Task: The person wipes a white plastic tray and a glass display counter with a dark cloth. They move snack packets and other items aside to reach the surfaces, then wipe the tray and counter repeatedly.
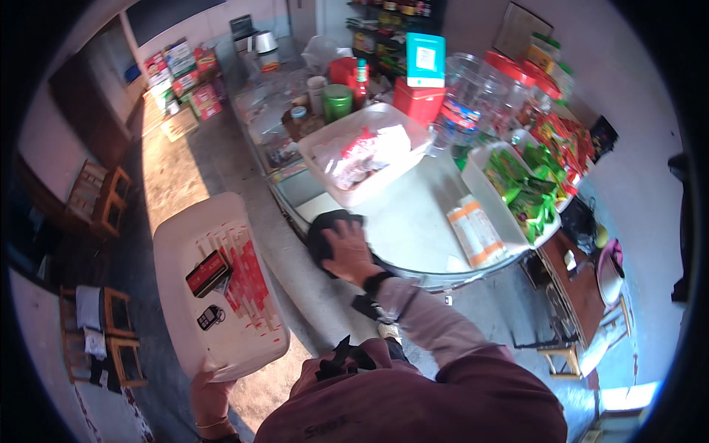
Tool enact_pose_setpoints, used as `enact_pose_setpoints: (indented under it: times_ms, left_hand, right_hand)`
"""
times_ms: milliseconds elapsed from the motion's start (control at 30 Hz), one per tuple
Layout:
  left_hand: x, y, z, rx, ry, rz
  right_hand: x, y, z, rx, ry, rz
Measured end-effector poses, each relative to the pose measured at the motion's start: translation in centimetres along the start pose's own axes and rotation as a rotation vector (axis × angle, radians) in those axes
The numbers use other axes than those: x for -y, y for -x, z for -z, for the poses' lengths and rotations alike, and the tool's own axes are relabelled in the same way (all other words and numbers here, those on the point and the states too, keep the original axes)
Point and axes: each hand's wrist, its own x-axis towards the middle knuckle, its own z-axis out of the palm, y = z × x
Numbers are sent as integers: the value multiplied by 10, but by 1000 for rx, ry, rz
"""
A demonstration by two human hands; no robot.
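Note:
At the left, my left hand (pixel 209 396) grips the near rim of a white plastic tub (pixel 183 338), which is held tilted beside the counter. Inside the tub lie several red-and-white paper-wrapped sticks (pixel 248 279), a black-and-red box (pixel 209 273) and a small black device with buttons and a cord (pixel 208 317). My right hand (pixel 352 252) rests with spread fingers on a black cloth-like item (pixel 324 235) at the glass counter's (pixel 410 221) rounded edge. Its palm side is hidden, so a grip on the item cannot be confirmed.
On the counter stand a translucent tub (pixel 354 194) with packets, wrapped white-and-orange rolls (pixel 476 230) and a white bin (pixel 498 213) of green packets. Behind are clear jars (pixel 487 83) and a red box (pixel 419 102). Wooden chairs (pixel 111 332) stand left; a brown table (pixel 579 288) right.

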Motion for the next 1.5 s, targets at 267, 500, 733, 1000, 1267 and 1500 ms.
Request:
enact_pose_setpoints:
  times_ms: [267,500,733,1000,1267,1500]
  left_hand:
    - [-13,-16,-3,162,-50,183]
    - [-15,-24,-50,334,-172,351]
    - [35,-23,-147,709,-133,554]
    - [151,-36,-250,822,-141,678]
    - [267,-48,-320,860,-100,590]
    - [305,-23,-378,568,-226,735]
  right_hand:
    - [-63,79,24,-127,-72,-180]
    - [-202,173,90,-369,192,-789]
    - [-293,282,75,-633,-162,-1013]
    - [-295,486,-45,-419,-787,-1432]
    - [-259,589,-38,-429,-1022,-1484]
    - [-245,595,3,-563,-1086,-1676]
